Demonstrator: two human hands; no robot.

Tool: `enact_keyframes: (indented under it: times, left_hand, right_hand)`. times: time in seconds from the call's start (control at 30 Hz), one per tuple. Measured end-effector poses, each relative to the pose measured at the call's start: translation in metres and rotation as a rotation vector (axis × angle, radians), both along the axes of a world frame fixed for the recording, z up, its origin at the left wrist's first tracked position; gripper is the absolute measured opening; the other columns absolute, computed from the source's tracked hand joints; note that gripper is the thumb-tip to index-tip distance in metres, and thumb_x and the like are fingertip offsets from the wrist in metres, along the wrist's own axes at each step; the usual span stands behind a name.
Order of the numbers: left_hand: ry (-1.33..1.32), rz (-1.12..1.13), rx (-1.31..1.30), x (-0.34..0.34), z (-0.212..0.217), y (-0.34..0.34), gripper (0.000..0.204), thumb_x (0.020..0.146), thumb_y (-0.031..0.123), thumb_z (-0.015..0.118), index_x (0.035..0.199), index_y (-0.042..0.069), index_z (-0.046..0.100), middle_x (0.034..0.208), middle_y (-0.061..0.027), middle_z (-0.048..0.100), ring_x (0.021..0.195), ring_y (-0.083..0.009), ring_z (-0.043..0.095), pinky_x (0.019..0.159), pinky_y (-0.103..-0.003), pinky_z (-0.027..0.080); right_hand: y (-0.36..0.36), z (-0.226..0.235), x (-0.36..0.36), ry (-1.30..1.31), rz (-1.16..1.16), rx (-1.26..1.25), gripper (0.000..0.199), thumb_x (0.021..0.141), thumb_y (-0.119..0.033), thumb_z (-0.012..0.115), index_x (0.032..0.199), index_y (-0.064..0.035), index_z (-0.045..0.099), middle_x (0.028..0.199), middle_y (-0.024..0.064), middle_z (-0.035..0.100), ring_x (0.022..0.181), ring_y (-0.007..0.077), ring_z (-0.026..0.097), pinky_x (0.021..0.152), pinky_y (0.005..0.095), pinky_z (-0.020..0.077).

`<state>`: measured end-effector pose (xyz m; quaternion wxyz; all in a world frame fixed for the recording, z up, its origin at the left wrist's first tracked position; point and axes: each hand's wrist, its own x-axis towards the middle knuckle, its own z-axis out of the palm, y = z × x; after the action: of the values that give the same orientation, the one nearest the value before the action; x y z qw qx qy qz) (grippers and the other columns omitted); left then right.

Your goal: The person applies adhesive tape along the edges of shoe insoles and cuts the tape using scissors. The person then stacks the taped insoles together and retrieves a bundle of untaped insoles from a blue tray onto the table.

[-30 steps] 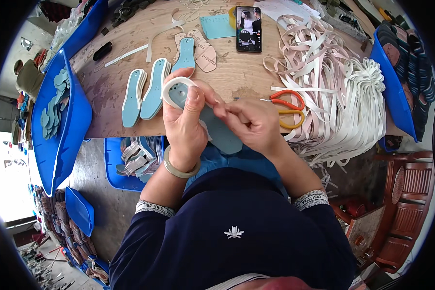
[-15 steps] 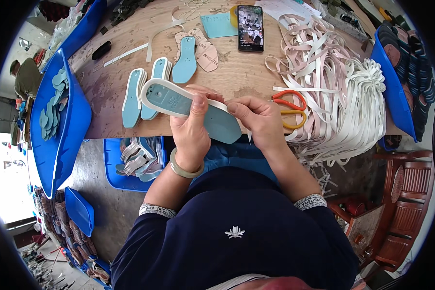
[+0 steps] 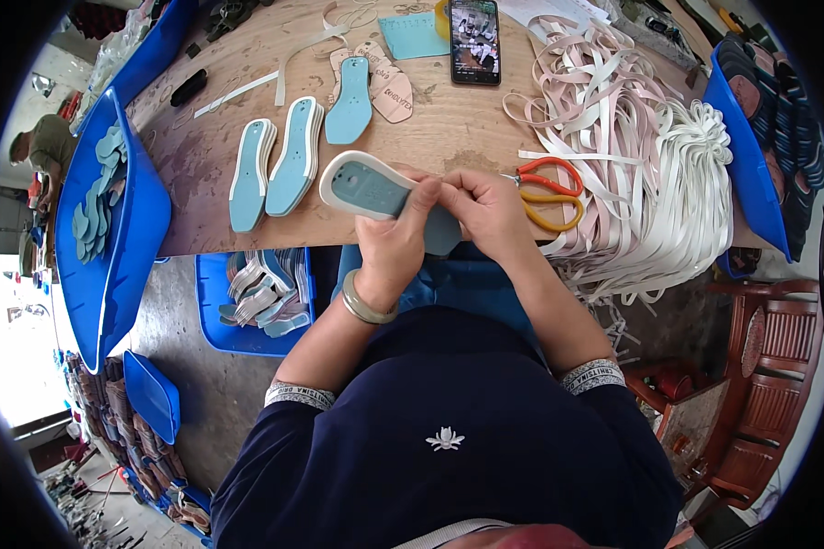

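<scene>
A light blue insole (image 3: 364, 187) with a white strip round its heel edge is held above the table's near edge. My left hand (image 3: 395, 240) grips its middle, thumb on top. My right hand (image 3: 485, 212) pinches at the insole's right edge, its fingertips close to my left thumb; the white strip's end there is hidden by the fingers. Beyond my hands lie two stacks of white-edged blue insoles, the left stack (image 3: 252, 174) and the right stack (image 3: 295, 157). A single blue insole (image 3: 350, 102) rests on brown insole-shaped pieces (image 3: 392, 91). Scissors (image 3: 551, 194) with red and yellow handles lie right of my right hand.
A heap of white and pinkish strips (image 3: 613, 174) covers the table's right side and hangs over its edge. A phone (image 3: 475, 44) stands at the back. Blue bins (image 3: 151, 206) flank the table; another bin (image 3: 212, 334) holds insoles below. A person (image 3: 50, 142) is far left.
The insole has moved right, its front end now largely behind my hands. My right hand has come up against my left thumb. The view has shifted slightly.
</scene>
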<state>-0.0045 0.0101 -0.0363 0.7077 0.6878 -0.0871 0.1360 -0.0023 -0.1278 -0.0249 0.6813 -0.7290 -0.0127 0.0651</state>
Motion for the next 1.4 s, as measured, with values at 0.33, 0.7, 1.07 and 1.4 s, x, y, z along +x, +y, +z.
enact_keyframes:
  times: [0.33,0.7,1.07,1.4]
  left_hand:
    - [-0.111,-0.22,-0.095,0.009,-0.004,0.007,0.011,0.091,0.001,0.066,0.102,0.001,0.065,0.1,-0.0078,0.07,0.085,-0.0181,0.063,0.086,-0.029,0.051]
    - [-0.256,-0.255,0.609,0.02,0.013,0.016,0.017,0.095,-0.002,0.055,0.111,0.002,0.062,0.101,-0.0102,0.07,0.095,-0.0215,0.066,0.085,-0.031,0.053]
    - [0.175,0.048,-0.031,0.048,-0.01,0.021,0.015,0.096,0.004,0.058,0.11,-0.002,0.061,0.104,-0.0106,0.069,0.092,-0.0207,0.068,0.083,-0.03,0.054]
    - [0.307,0.035,-0.618,0.05,0.0,0.025,0.018,0.1,0.014,0.057,0.11,-0.002,0.059,0.107,-0.011,0.069,0.091,-0.0196,0.067,0.083,-0.028,0.054]
  right_hand:
    - [0.002,-0.033,0.011,-0.21,-0.018,0.317,0.017,0.091,-0.016,0.07,0.095,-0.0008,0.074,0.065,-0.0009,0.058,0.056,0.0051,0.043,0.05,0.0187,0.034]
    - [-0.073,-0.008,0.068,0.188,0.316,0.491,0.027,0.094,-0.01,0.061,0.118,0.0022,0.063,0.071,0.0022,0.061,0.056,0.0032,0.05,0.046,0.0131,0.0314]
    - [-0.165,-0.032,0.028,-0.658,0.306,-1.262,0.05,0.08,-0.005,0.066,0.129,-0.0103,0.058,0.096,0.0045,0.067,0.074,0.0201,0.06,0.062,0.028,0.0477]
    - [-0.114,0.018,-0.01,-0.238,0.395,-0.918,0.069,0.073,0.008,0.061,0.138,-0.0139,0.051,0.102,0.0062,0.065,0.078,0.0236,0.062,0.067,0.0308,0.0488]
